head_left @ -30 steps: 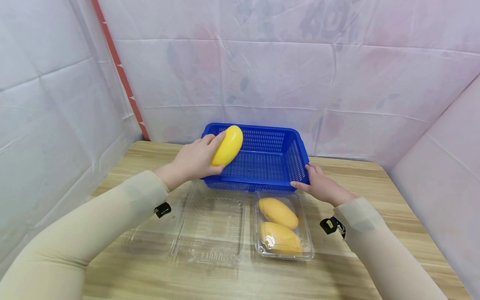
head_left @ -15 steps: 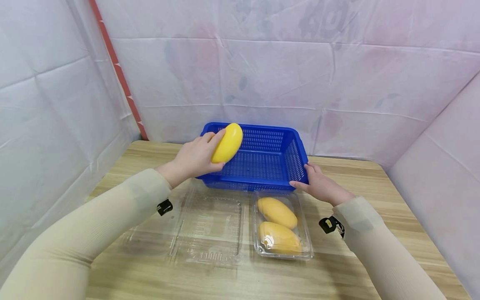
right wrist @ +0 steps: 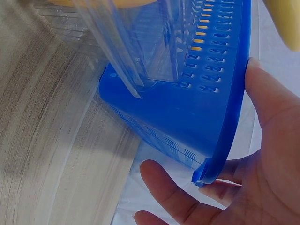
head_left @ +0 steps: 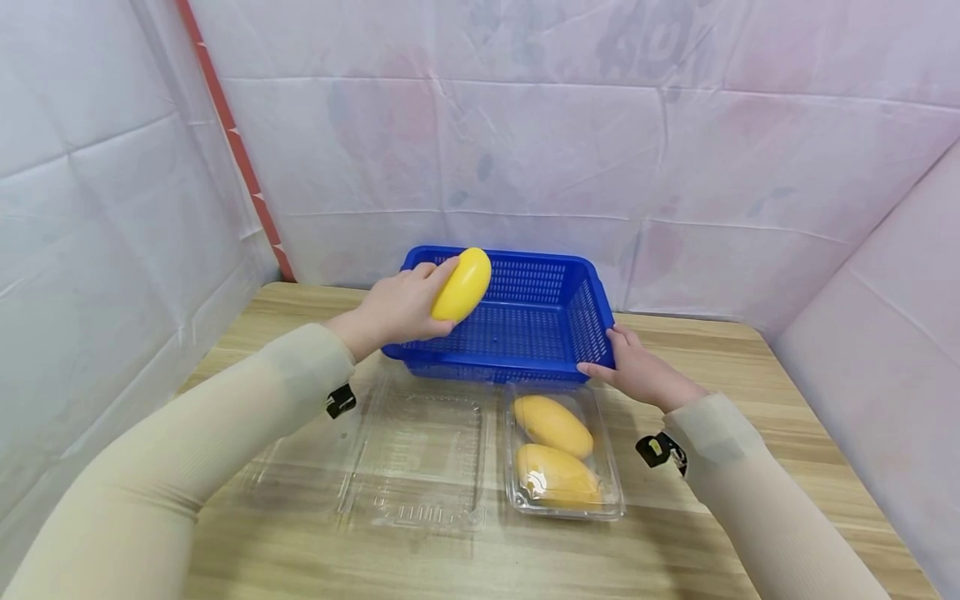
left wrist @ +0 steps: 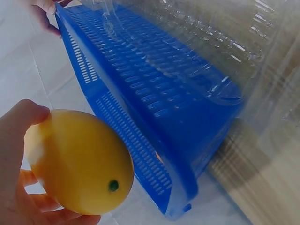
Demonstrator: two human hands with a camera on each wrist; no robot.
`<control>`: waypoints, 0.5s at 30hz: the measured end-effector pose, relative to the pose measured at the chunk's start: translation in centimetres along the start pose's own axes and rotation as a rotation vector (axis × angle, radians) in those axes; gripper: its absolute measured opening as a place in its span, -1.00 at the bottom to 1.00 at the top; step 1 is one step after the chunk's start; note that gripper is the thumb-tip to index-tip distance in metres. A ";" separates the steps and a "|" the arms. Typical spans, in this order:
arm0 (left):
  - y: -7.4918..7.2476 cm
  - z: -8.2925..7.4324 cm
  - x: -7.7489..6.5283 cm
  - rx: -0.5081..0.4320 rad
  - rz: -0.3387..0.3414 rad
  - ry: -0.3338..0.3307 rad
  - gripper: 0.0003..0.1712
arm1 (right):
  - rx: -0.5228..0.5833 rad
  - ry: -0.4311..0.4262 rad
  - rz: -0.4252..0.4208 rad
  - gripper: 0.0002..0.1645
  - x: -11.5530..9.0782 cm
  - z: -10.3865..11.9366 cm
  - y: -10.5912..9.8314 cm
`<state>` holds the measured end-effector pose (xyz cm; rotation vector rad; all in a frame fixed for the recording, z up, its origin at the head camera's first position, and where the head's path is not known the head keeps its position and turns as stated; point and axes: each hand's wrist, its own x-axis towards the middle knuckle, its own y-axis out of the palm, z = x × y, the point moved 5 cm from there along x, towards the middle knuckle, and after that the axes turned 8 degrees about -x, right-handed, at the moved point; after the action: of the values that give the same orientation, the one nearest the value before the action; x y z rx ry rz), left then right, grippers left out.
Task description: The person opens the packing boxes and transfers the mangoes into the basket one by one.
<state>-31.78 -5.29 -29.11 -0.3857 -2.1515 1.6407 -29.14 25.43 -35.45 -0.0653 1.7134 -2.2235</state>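
Observation:
My left hand (head_left: 405, 304) grips a yellow mango (head_left: 463, 286) over the left part of a blue plastic basket (head_left: 525, 364). A small dark green spot marks the end of this mango (left wrist: 79, 161) in the left wrist view, with thumb and fingers curled around it. At the basket's front right corner, my right hand (head_left: 637, 367) holds the rim. The right wrist view has its thumb on top of the basket rim (right wrist: 234, 112) and fingertips beneath. Inside, the basket shows a bare slotted floor.
In front of the basket, a clear plastic box (head_left: 618, 492) contains two mangoes (head_left: 558, 475). Left of it lies an opened clear clamshell box (head_left: 423, 450) on the wooden table (head_left: 540, 567). White sheeting (head_left: 540, 150) rises behind and at both sides.
My left hand has shifted slightly to the right with the mango, still above the basket. The right hand has stayed on the rim. Both clear boxes lie as before.

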 end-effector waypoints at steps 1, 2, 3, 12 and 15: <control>0.0 -0.1 0.1 0.000 0.010 -0.001 0.06 | 0.001 0.002 0.002 0.19 0.0 0.0 0.0; 0.0 -0.1 0.3 0.006 0.021 -0.003 0.06 | -0.001 0.004 0.004 0.20 0.0 0.0 0.0; 0.1 -0.2 0.4 0.009 0.035 -0.004 0.06 | -0.001 0.004 0.003 0.20 0.0 -0.1 0.1; 0.1 -0.3 1.4 0.055 0.135 -0.010 0.05 | -0.002 -0.006 -0.007 0.23 0.1 -0.1 0.1; 0.1 0.0 1.8 0.048 0.153 -0.013 0.04 | -0.006 -0.007 -0.011 0.19 0.0 -0.1 0.1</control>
<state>-33.34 -4.43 -28.92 -0.5382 -2.1334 1.7786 -29.15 25.44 -35.57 -0.0839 1.7201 -2.2242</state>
